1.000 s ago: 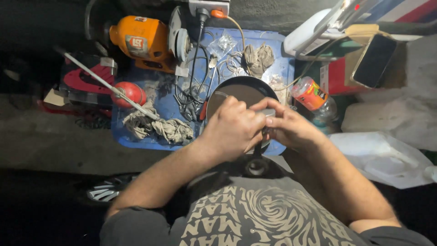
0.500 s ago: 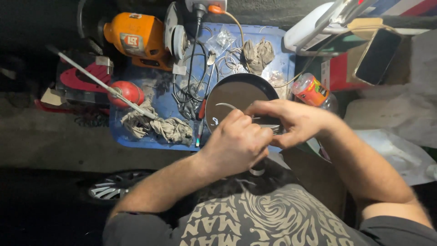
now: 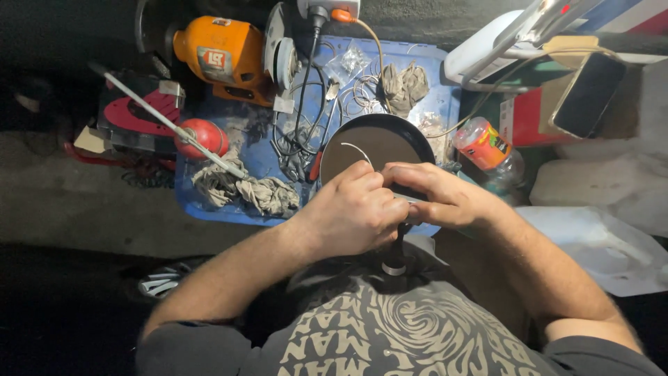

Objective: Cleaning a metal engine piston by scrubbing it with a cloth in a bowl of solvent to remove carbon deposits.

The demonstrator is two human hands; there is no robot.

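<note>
A round dark pan (image 3: pixel 390 136) lies on a blue tray (image 3: pixel 209 207), its dark handle (image 3: pixel 396 261) pointing toward me. My left hand (image 3: pixel 351 209) and my right hand (image 3: pixel 438 195) are pressed together over the pan's near rim. The left hand's fingers pinch a thin curved silver wire (image 3: pixel 359 149) that arcs out over the pan. The right hand's fingertips close on the same spot from the right, where a bit of metal glints. What lies under the hands is hidden.
An orange bench grinder (image 3: pixel 223 52) stands at the tray's back left. Near it are a red ball-handled rod (image 3: pixel 202 137), grey rags (image 3: pixel 243 189), tangled cables (image 3: pixel 299 139) and a plug strip (image 3: pixel 330 10). A bottle (image 3: pixel 487 147), phone (image 3: pixel 588 94) and white bag (image 3: pixel 598 244) sit to the right.
Both hands stay clasped together and have shifted slightly toward me, to the pan's near rim. The right forearm has swung in closer. The wire arc now shows over the pan.
</note>
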